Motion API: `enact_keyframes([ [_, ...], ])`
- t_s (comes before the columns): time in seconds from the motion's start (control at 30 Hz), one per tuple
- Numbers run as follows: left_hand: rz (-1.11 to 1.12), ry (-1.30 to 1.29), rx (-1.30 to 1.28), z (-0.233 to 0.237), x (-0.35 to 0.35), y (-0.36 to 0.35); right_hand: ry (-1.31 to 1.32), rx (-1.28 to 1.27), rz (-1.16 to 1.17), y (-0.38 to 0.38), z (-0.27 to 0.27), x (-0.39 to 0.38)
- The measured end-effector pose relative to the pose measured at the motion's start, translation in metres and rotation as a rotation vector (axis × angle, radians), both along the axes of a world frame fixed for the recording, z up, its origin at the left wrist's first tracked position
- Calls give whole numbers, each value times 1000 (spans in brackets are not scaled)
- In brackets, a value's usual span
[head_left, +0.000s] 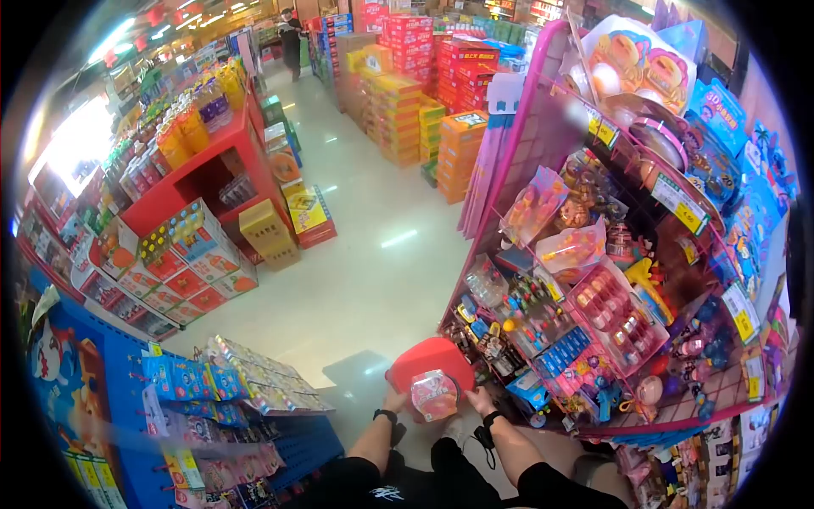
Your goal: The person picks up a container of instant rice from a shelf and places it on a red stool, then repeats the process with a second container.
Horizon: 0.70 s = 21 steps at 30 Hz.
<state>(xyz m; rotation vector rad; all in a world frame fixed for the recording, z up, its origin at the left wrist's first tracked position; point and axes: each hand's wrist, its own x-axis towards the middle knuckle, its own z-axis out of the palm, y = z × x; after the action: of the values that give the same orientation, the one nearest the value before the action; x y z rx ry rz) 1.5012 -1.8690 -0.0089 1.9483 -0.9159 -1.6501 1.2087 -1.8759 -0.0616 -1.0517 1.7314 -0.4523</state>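
Observation:
In front of my body is a red rounded object [431, 363] that looks like the seat of a plastic stool. A round package with a pink printed label [434, 395] overlaps its near part. My left hand [396, 400], with a dark band on the wrist, is closed at the red object's left edge. At the right edge my right hand [477, 398] is closed the same way, with a dark band and a hanging cord at the wrist. The fingertips of both hands are largely hidden, and the red object's underside does not show.
Close on the right stands a pink wire rack [517, 127] packed with toys and candy. A blue display stand [102, 373] with hanging packets is at left. Beyond are a red shelf [191, 182], stacked cartons [462, 153], a pale floor aisle [381, 229] and a distant person [291, 42].

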Motion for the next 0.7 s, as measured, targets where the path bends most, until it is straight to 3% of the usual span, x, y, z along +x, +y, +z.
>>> enact_keyframes([
  [0.03,-37,54,66,2,-4,-1,19,-31,-10,-5,-6,1],
  [0.07,-72,105,134,-1,-7,0,35,-61,-20,-8,-46,-4],
  [0.13,-35,55,126,-20,-13,1,-65,-36,-52,-14,-33,6],
  [0.17,-27,26,126,-29,-13,1,-177,23,-78,-19,5,11],
  [0.2,0,68,130,-31,-13,2,-121,86,-36,-25,-5,12],
  [0.23,9,73,135,-36,-11,-2,-64,139,-11,-30,23,15],
  [0.3,56,110,159,-44,-15,-7,-200,59,-17,-26,-69,7],
  [0.33,47,147,127,-36,-17,-9,-225,58,1,-24,-73,6],
  [0.5,30,235,123,-48,-29,-24,-92,22,93,-44,-55,12],
  [0.57,20,247,67,-51,-36,-32,-207,72,6,-50,-28,16],
  [0.6,-77,167,-61,-101,-30,-32,-176,34,-5,-56,-18,19],
  [0.63,-82,78,-29,-79,-32,-37,-140,11,-8,-53,-13,20],
  [0.7,-3,25,-67,-83,-33,-45,44,-87,94,-55,-25,20],
])
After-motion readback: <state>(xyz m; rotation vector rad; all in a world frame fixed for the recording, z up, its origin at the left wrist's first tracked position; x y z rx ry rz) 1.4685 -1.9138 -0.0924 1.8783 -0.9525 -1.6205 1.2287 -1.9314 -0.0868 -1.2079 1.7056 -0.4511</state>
